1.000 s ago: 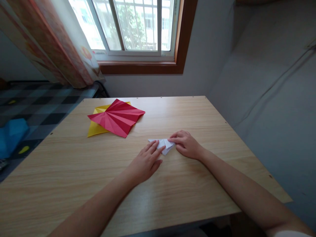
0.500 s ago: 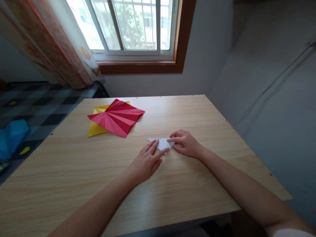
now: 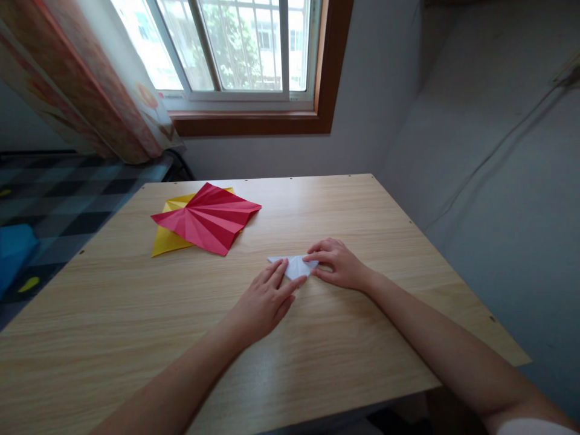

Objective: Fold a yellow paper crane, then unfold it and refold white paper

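Note:
A small piece of folded white paper (image 3: 295, 267) lies on the wooden table, its pointed left end sticking out past my fingers. My left hand (image 3: 267, 296) rests over its left and lower part, fingers stretched out and pressing down, with one fingertip at the lower edge. At the right end of the paper is my right hand (image 3: 338, 264), its thumb and fingers closed about that corner. The fingers partly hide both sides of the paper.
A creased red sheet of paper (image 3: 217, 214) lies over a yellow sheet (image 3: 170, 243) at the table's back left. The light wooden table (image 3: 181, 326) stands below a window (image 3: 240, 54). Blue paper (image 3: 16, 254) lies on a checked cloth at the left.
The whole view has shifted slightly, so the things appear a little further left. Both hands stay at the white paper, and the paper's lower tip shows less than before.

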`<state>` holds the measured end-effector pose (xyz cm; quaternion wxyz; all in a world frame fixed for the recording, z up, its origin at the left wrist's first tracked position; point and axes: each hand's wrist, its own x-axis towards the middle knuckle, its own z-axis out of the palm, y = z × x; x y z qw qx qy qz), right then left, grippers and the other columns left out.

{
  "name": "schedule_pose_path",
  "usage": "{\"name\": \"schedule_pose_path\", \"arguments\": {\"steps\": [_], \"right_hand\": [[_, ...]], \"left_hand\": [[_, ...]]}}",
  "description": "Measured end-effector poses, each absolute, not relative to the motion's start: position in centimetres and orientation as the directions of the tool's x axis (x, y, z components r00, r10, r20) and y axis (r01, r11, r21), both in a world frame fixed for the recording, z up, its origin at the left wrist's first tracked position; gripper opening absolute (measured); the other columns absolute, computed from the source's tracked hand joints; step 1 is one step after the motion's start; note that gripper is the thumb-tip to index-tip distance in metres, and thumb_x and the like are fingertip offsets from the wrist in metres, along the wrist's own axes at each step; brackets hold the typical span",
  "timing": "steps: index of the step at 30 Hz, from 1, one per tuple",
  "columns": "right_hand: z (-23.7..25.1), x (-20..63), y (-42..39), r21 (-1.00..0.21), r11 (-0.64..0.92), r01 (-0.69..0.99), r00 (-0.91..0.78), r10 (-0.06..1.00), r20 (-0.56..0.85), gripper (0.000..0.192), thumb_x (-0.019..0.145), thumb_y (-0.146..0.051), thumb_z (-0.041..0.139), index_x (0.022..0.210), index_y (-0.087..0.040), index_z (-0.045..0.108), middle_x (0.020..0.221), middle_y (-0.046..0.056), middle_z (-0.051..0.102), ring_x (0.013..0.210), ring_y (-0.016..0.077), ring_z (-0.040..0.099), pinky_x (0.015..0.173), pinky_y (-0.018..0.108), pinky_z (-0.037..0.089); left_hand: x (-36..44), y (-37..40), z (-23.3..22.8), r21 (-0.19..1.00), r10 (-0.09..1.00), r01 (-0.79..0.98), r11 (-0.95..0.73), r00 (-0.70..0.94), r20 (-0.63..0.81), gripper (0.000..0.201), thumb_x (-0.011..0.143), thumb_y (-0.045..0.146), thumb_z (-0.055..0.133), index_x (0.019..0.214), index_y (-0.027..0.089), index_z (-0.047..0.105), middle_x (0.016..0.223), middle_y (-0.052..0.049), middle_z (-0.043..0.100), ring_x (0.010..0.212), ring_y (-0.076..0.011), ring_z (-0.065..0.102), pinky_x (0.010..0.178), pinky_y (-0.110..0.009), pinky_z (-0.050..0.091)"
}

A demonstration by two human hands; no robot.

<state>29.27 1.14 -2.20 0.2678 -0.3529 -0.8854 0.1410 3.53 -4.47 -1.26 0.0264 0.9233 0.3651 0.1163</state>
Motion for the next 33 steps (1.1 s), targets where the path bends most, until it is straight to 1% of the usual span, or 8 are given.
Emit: {"name": "schedule_pose_path", "arguments": {"steps": [3, 10, 17, 23, 29, 31, 33], "right_hand": [[-2.3, 29.31, 1.22, -0.443, 0.712, 0.545, -0.613, 0.699, 0.369, 0.029, 0.085, -0.028, 0.069, 0.114, -0.027, 0.071, 0.114, 0.007, 0.067, 0.107, 0.0229, 0.059, 0.096, 0.042, 0.041], [-2.46, 29.31, 1.28, -0.455, 0.698, 0.554, -0.606, 0.712, 0.354, 0.028, 0.086, -0.029, 0.07, 0.114, -0.027, 0.071, 0.115, 0.007, 0.067, 0.107, 0.0228, 0.059, 0.097, 0.042, 0.041], [-2.18, 29.32, 1.27, -0.46, 0.7, 0.547, -0.604, 0.71, 0.362, 0.027, 0.084, -0.026, 0.071, 0.112, -0.026, 0.072, 0.113, 0.007, 0.067, 0.105, 0.0228, 0.06, 0.096, 0.042, 0.041], [-2.06, 29.37, 1.26, -0.458, 0.7, 0.548, -0.612, 0.709, 0.351, 0.03, 0.084, -0.026, 0.07, 0.114, -0.026, 0.071, 0.115, 0.007, 0.067, 0.107, 0.0226, 0.06, 0.098, 0.042, 0.041], [-1.98, 29.32, 1.22, -0.453, 0.704, 0.547, -0.615, 0.705, 0.353, 0.029, 0.086, -0.029, 0.069, 0.114, -0.026, 0.071, 0.114, 0.007, 0.067, 0.106, 0.0231, 0.059, 0.097, 0.043, 0.041], [-2.01, 29.26, 1.2, -0.453, 0.703, 0.549, -0.609, 0.707, 0.359, 0.027, 0.087, -0.027, 0.067, 0.113, -0.026, 0.071, 0.113, 0.007, 0.067, 0.105, 0.0227, 0.059, 0.097, 0.042, 0.041], [-2.11, 29.2, 1.2, -0.447, 0.703, 0.553, -0.603, 0.708, 0.368, 0.027, 0.087, -0.019, 0.063, 0.112, -0.025, 0.072, 0.112, 0.007, 0.067, 0.104, 0.0222, 0.059, 0.097, 0.042, 0.042]], "left_hand": [[3.49, -4.44, -1.28, 0.126, 0.681, 0.67, -0.732, 0.707, 0.194, 0.043, 0.098, 0.027, 0.045, 0.141, 0.026, 0.052, 0.149, -0.018, 0.043, 0.14, -0.0346, 0.038, 0.109, -0.055, 0.04], [3.48, -4.48, -1.55, 0.129, 0.684, 0.673, -0.728, 0.702, 0.199, 0.042, 0.099, 0.027, 0.045, 0.14, 0.025, 0.052, 0.149, -0.017, 0.045, 0.14, -0.0336, 0.039, 0.109, -0.055, 0.04], [3.54, -4.48, -1.48, 0.138, 0.687, 0.674, -0.726, 0.699, 0.197, 0.042, 0.098, 0.027, 0.046, 0.14, 0.028, 0.053, 0.151, -0.015, 0.042, 0.141, -0.0338, 0.037, 0.11, -0.055, 0.04], [3.56, -4.46, -1.46, 0.136, 0.683, 0.67, -0.729, 0.703, 0.198, 0.041, 0.098, 0.026, 0.045, 0.138, 0.025, 0.055, 0.149, -0.017, 0.043, 0.14, -0.0352, 0.037, 0.109, -0.056, 0.04], [3.56, -4.44, -1.42, 0.164, 0.683, 0.664, -0.73, 0.699, 0.212, 0.04, 0.098, 0.026, 0.046, 0.137, 0.026, 0.056, 0.15, -0.016, 0.043, 0.14, -0.034, 0.038, 0.109, -0.055, 0.041], [3.57, -4.48, -1.39, 0.159, 0.683, 0.665, -0.73, 0.7, 0.209, 0.04, 0.098, 0.026, 0.046, 0.137, 0.026, 0.056, 0.15, -0.016, 0.044, 0.14, -0.0336, 0.038, 0.109, -0.055, 0.04], [3.58, -4.51, -1.34, 0.148, 0.682, 0.666, -0.731, 0.702, 0.206, 0.04, 0.098, 0.026, 0.045, 0.136, 0.024, 0.057, 0.15, -0.016, 0.044, 0.141, -0.0336, 0.037, 0.11, -0.054, 0.04]]}}
